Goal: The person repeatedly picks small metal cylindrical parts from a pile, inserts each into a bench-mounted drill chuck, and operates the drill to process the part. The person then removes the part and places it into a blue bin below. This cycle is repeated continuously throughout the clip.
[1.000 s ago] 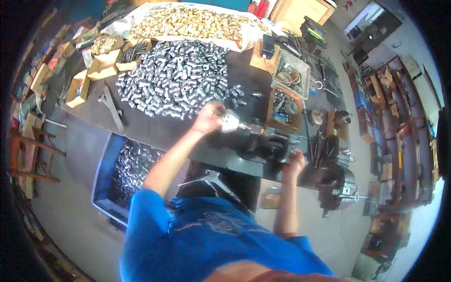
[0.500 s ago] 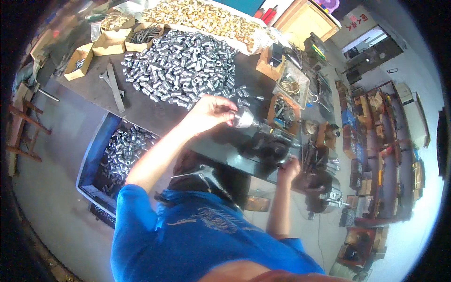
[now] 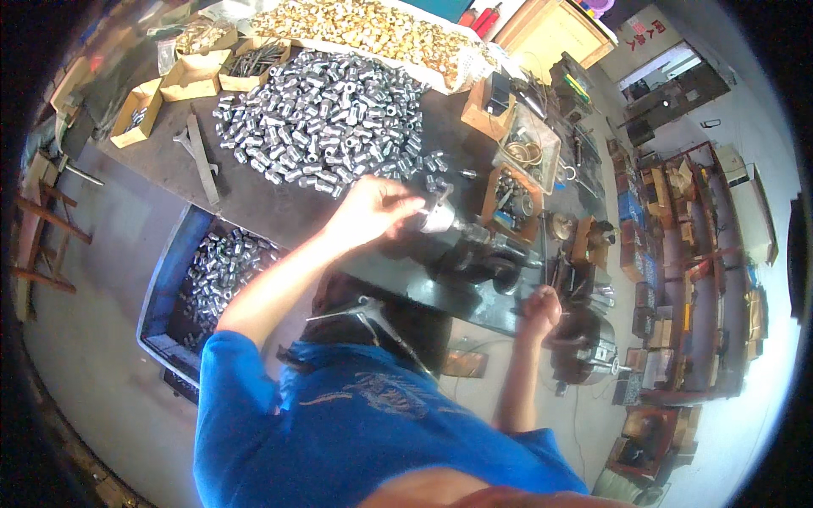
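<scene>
My left hand [image 3: 368, 212] reaches to the silver chuck [image 3: 437, 217] of a small dark bench machine [image 3: 474, 254]. Its thumb and fingers are pinched at the chuck's left side. Whatever lies between the fingertips is too small to make out. To the right, my right hand [image 3: 540, 311] is closed in a fist beside the machine, near the bench's front edge; what it grips is hidden. Beyond my left hand a large pile of silver metal fittings [image 3: 326, 118] covers the dark bench [image 3: 161, 169].
A blue crate [image 3: 165, 279] of fittings stands below the bench at left. Brass-coloured parts [image 3: 364, 34] lie at the back. Wrenches [image 3: 201, 157], small cardboard boxes [image 3: 195, 78] and a parts tray [image 3: 529, 148] surround the pile. Shelving [image 3: 677, 279] lines the right wall.
My right hand has moved a little to the right and nearer to me. My left fingertips have shifted slightly at the chuck, and more of its end shows.
</scene>
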`<state>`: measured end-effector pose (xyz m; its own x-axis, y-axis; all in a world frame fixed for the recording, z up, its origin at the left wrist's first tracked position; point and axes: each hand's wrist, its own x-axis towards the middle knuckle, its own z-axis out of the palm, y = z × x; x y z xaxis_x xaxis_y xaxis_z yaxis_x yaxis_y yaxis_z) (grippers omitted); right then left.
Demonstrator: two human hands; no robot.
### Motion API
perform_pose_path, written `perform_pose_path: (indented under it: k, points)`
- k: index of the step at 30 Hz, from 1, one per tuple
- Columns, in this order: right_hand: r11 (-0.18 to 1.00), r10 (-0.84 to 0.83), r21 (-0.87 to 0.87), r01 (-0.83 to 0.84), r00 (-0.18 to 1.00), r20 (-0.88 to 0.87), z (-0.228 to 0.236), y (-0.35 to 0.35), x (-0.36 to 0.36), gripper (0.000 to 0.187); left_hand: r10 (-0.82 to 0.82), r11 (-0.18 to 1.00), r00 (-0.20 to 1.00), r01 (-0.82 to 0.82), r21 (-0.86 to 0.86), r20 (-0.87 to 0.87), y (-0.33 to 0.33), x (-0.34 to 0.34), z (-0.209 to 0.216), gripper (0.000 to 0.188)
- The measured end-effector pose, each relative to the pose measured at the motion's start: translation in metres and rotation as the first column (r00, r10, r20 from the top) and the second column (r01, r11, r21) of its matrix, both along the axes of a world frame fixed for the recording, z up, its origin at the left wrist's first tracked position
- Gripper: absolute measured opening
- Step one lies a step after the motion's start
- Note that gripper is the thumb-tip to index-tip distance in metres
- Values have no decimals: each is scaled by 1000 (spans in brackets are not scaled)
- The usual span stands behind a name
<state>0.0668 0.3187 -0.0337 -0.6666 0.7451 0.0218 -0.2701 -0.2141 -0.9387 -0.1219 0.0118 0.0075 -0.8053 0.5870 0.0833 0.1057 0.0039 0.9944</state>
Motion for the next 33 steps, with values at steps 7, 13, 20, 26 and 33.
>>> perform_pose_path:
  k: [7,13,20,26,33]
  points:
    - [1000,21,17,-22,1000,20,2,-3,0,22,59,996,998,-56,73,-37,5,6,2,21]
    - [999,-12,44,16,996,-87,39,-5,-20,17,-37,963,999,46,266,-39,2,3,-6,13]
    - [998,-45,43,49,995,-90,34,40,-100,16,-78,944,997,76,320,-5,0,0,-3,20]
    - [868,-153,494,53,974,165,-41,56,-89,18,-64,957,997,74,279,-46,5,0,-3,17]
    - [986,-129,-82,144,977,170,-29,-2,-57,18,48,976,995,-29,214,-85,9,2,-5,16]
